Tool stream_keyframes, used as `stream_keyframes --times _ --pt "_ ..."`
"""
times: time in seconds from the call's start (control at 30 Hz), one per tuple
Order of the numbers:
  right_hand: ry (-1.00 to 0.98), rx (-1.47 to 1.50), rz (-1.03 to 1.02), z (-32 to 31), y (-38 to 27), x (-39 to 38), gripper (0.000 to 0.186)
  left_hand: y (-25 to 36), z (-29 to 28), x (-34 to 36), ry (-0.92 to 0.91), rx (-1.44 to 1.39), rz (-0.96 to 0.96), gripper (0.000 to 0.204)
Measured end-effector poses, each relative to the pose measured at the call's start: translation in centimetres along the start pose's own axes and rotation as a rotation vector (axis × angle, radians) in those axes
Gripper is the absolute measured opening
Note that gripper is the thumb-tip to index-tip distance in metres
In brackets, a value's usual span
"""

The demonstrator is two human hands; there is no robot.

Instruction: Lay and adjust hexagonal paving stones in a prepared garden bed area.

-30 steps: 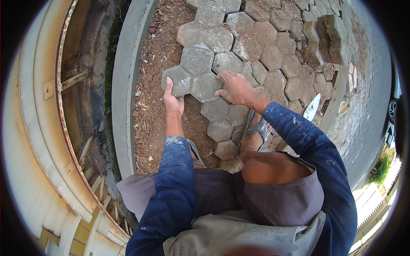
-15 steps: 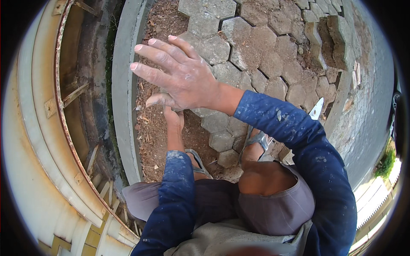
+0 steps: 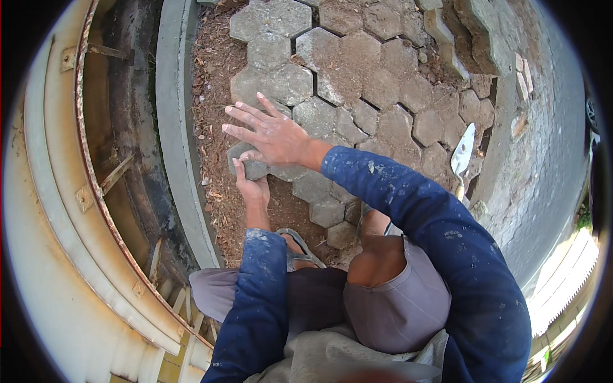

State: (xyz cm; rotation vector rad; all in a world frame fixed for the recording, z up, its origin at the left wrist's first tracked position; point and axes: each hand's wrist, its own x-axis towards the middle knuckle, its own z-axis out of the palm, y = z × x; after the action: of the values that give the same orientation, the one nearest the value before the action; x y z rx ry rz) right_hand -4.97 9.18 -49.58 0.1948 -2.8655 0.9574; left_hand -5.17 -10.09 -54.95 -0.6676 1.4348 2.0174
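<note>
A grey hexagonal paving block (image 3: 258, 170) sits at the near left edge of the laid pavers (image 3: 316, 118), beside bare brown soil. My left hand (image 3: 255, 190) grips its near side, with the thumb along its face. Over the block's far right part, my right hand (image 3: 279, 138) is spread, fingers stretched out and pointing left; its thumb seems to touch the block. The right palm hides part of the block and the pavers beneath it. Whether the block lies fully on the ground, I cannot tell.
A pointed trowel (image 3: 463, 150) lies on the pavers at right. Stacked paver pieces (image 3: 469, 38) stand at the far right. A concrete kerb (image 3: 175, 121) runs along the left, with a rusty-edged metal structure (image 3: 80, 159) beyond it. My sandalled foot (image 3: 300, 249) is close by.
My right hand has moved down and away from the camera, still spread. The block beneath now shows. The view has shifted, bringing more of the trowel into sight.
</note>
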Motion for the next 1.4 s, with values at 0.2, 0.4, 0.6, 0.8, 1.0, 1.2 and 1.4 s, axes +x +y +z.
stream_keyframes --times 0.2,0.4,0.6,0.8,1.0,1.2,1.4 --pt "0.326 -0.007 0.570 -6.6 0.0 -22.5 0.054 0.2 2.0 -0.7 0.052 0.026 0.074 0.068" --pt "0.738 -0.435 1.512 -8.4 -11.0 -47.7 0.043 1.1 1.8 -0.4 -0.009 0.045 -0.014 0.072" --pt "1.130 -0.425 2.175 2.9 -25.5 -59.7 0.041 1.7 0.6 1.3 0.031 0.071 -0.009 0.082" --pt "0.605 0.744 2.691 20.6 -34.3 -56.5 0.092 3.5 -0.3 3.2 0.051 0.118 -0.172 0.087" --pt "0.716 1.375 2.253 36.6 -36.1 -46.8 0.131 5.5 0.5 4.1 0.173 0.260 -0.159 0.088" --pt "0.563 1.285 2.456 30.7 -37.3 -43.4 0.134 8.0 0.9 2.3 0.016 1.408 0.016 0.082" --pt "0.975 1.006 2.338 24.2 -41.6 -45.3 0.088 10.1 1.9 -2.4 -0.425 3.061 0.666 0.072"
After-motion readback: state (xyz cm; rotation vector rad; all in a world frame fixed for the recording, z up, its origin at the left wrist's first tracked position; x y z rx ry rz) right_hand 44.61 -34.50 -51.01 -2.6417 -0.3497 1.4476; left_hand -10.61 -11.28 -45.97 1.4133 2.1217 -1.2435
